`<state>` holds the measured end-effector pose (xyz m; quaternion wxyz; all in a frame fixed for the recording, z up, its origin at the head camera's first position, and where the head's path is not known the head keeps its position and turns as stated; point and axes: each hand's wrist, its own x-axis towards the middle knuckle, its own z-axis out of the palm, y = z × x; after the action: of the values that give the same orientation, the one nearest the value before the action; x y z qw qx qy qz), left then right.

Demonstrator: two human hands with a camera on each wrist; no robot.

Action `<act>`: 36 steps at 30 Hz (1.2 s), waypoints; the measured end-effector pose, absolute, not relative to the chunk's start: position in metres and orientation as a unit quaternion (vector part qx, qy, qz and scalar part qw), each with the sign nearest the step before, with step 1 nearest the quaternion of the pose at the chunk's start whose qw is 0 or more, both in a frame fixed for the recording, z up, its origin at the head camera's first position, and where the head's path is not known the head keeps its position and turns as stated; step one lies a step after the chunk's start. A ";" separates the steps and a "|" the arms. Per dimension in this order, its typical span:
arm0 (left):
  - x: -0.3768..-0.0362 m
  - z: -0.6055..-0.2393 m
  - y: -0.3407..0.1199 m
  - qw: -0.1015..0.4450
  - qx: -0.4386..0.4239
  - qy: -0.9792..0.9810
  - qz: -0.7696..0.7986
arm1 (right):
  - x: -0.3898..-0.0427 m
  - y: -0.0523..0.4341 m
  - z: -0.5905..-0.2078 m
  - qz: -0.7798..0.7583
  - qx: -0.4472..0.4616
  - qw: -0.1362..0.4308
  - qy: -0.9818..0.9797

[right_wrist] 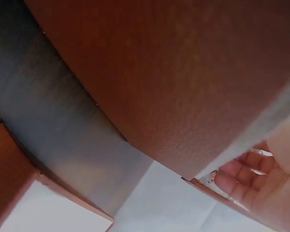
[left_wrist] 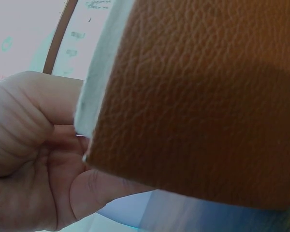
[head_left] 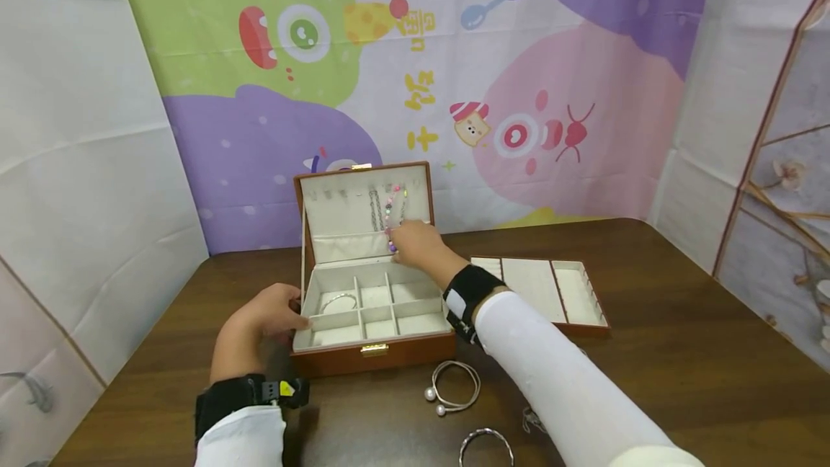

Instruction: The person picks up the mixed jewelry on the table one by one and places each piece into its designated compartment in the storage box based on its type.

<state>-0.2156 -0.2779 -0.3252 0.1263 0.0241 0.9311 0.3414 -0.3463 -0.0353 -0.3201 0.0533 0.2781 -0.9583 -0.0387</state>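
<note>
A brown leather jewellery box (head_left: 389, 354) stands open on the table, its cream lid upright. My left hand (head_left: 285, 314) grips its front left corner, thumb over the rim; the left wrist view shows the thumb (left_wrist: 94, 193) against the box wall (left_wrist: 193, 96). My right hand (head_left: 407, 247) reaches to the lid's inside and pinches the lower end of a coloured beaded necklace (head_left: 391, 209) hanging there beside a silver chain (head_left: 374, 211). In the right wrist view the fingers (right_wrist: 251, 181) show past the box's brown side (right_wrist: 183, 72). A silver bangle (head_left: 338, 301) lies in one compartment.
A cream-lined tray (head_left: 586, 323) sits right of the box. In front lie a pearl-ended bracelet (head_left: 454, 385), a silver bangle (head_left: 486, 445) and a small chain (head_left: 532, 420). Fabric backdrops close off the back and both sides of the dark wooden table (head_left: 681, 352).
</note>
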 end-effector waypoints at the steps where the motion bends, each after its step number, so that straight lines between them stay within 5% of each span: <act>1: -0.216 -0.325 -0.278 0.127 0.024 0.931 0.342 | -0.347 -0.034 -0.319 -0.035 0.285 0.051 -0.957; 18: -0.214 -0.319 -0.272 0.118 0.030 0.944 0.307 | -0.355 -0.007 -0.299 0.032 0.372 0.016 -0.927; 27: -0.195 -0.268 -0.232 -0.115 0.135 0.966 0.188 | -0.358 0.004 -0.286 0.061 0.378 0.054 -0.922; 30: -0.205 -0.258 -0.216 -0.133 0.179 0.955 0.198 | -0.358 0.007 -0.278 0.067 0.380 0.074 -0.920; 36: -0.256 -0.265 -0.197 -0.085 0.214 0.955 0.184 | -0.359 0.006 -0.262 0.065 0.362 0.068 -0.928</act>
<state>-0.2559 -0.1967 -0.2646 -0.0845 0.2143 0.9555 0.1845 -0.3586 0.0061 -0.2618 0.0680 0.3616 -0.9276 0.0649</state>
